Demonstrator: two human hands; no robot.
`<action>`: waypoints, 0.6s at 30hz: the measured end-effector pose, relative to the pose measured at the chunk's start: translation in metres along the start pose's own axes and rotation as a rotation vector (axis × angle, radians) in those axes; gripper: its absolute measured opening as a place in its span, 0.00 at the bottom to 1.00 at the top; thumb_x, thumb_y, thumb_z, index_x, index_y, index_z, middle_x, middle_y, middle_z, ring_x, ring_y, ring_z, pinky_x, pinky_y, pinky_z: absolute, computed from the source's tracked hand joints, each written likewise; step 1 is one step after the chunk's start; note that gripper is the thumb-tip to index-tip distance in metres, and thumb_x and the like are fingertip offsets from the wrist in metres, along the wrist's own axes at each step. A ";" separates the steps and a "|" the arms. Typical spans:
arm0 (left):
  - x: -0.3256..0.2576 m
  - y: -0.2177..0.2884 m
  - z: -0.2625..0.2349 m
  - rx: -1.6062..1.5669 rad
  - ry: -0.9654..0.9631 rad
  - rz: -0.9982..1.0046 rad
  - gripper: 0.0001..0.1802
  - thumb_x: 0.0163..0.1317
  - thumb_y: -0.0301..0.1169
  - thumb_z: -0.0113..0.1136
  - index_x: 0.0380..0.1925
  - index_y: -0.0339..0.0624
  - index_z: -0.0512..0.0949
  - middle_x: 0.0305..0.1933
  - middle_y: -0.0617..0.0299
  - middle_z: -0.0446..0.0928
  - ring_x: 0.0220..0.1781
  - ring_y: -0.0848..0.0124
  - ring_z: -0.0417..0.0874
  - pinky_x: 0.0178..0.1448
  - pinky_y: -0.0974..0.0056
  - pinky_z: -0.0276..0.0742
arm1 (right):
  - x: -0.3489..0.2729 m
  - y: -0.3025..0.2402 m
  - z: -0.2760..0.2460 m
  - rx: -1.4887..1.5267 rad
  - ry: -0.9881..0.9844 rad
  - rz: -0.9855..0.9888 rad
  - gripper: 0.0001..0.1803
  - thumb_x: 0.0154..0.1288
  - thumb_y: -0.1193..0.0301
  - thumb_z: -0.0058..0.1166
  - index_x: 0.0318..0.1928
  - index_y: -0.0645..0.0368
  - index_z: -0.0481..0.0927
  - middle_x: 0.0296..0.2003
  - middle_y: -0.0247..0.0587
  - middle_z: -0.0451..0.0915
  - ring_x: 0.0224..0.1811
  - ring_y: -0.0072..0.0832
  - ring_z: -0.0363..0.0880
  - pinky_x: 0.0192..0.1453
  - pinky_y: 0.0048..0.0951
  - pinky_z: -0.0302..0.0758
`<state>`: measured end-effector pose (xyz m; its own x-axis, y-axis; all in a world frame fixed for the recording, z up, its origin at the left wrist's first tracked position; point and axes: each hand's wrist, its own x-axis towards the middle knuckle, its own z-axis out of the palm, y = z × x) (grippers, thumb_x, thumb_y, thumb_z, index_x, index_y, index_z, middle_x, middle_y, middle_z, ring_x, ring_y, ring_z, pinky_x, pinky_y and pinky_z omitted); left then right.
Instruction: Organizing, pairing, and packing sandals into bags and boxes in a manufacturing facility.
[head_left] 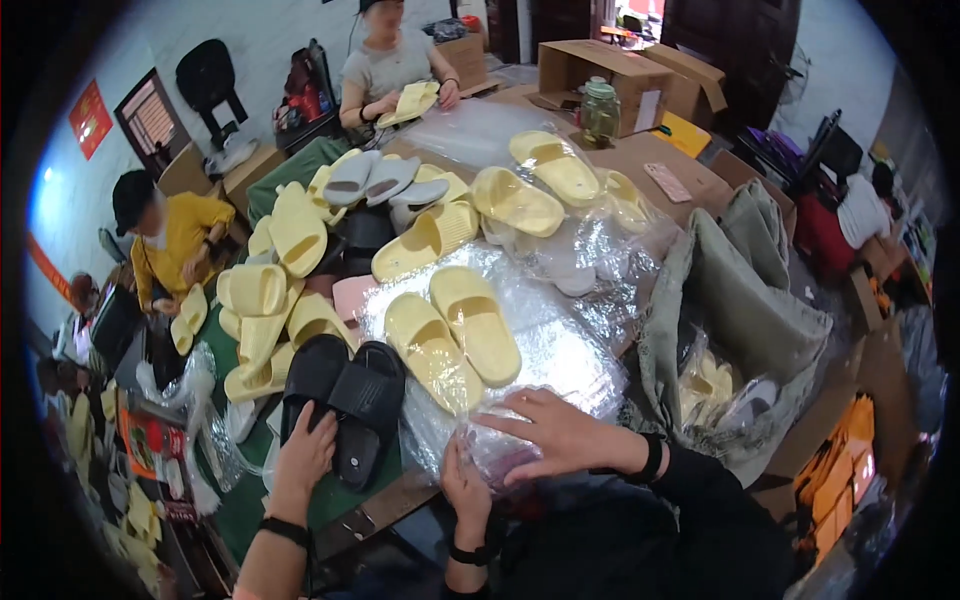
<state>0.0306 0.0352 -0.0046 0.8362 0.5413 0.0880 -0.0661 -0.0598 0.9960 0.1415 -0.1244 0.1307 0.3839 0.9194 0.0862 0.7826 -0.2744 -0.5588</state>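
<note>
At the table's front edge my left hand (466, 485) pinches the edge of a clear plastic bag (495, 440). My right hand (560, 435), in a dark sleeve with a black wristband, rests on the same bag with its fingers spread. Just beyond my hands, two yellow slippers (476, 327) lie side by side, toes toward the far left, on a shiny stack of clear bags (570, 360). Another person's hand (305, 450), also with a black wristband, touches a pair of black slippers (365, 410) to my left.
Yellow and grey slippers (350, 180) crowd the table's left and far side. On the right, an olive sack (740, 300) holds bagged slippers. A cardboard box (600, 80), a glass jar (600, 110) and a phone (667, 182) stand farther back. Two more people sit beyond, each with a slipper.
</note>
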 end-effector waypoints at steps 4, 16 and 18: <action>-0.001 0.026 0.005 -0.151 0.073 -0.022 0.17 0.69 0.25 0.42 0.55 0.28 0.71 0.54 0.50 0.74 0.54 0.65 0.77 0.58 0.65 0.70 | 0.011 0.012 0.030 -0.422 0.079 0.103 0.62 0.37 0.48 0.70 0.72 0.49 0.50 0.70 0.58 0.48 0.74 0.54 0.42 0.71 0.60 0.45; -0.009 0.044 0.014 0.606 -0.343 0.377 0.42 0.56 0.29 0.58 0.67 0.29 0.49 0.68 0.39 0.57 0.68 0.38 0.55 0.72 0.44 0.43 | 0.007 0.060 0.041 -0.135 0.805 0.188 0.20 0.51 0.74 0.56 0.49 0.57 0.75 0.54 0.52 0.74 0.48 0.45 0.78 0.49 0.36 0.74; 0.001 0.020 0.008 0.967 -0.452 0.382 0.33 0.61 0.35 0.56 0.64 0.35 0.60 0.68 0.41 0.58 0.68 0.39 0.56 0.70 0.40 0.46 | -0.010 0.061 0.019 0.242 0.999 0.220 0.21 0.52 0.76 0.57 0.50 0.58 0.75 0.54 0.52 0.74 0.48 0.46 0.77 0.51 0.37 0.74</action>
<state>0.0341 0.0278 0.0156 0.9846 0.0076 0.1747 -0.0746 -0.8854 0.4588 0.1767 -0.1450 0.0802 0.8216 0.1753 0.5425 0.5701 -0.2423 -0.7851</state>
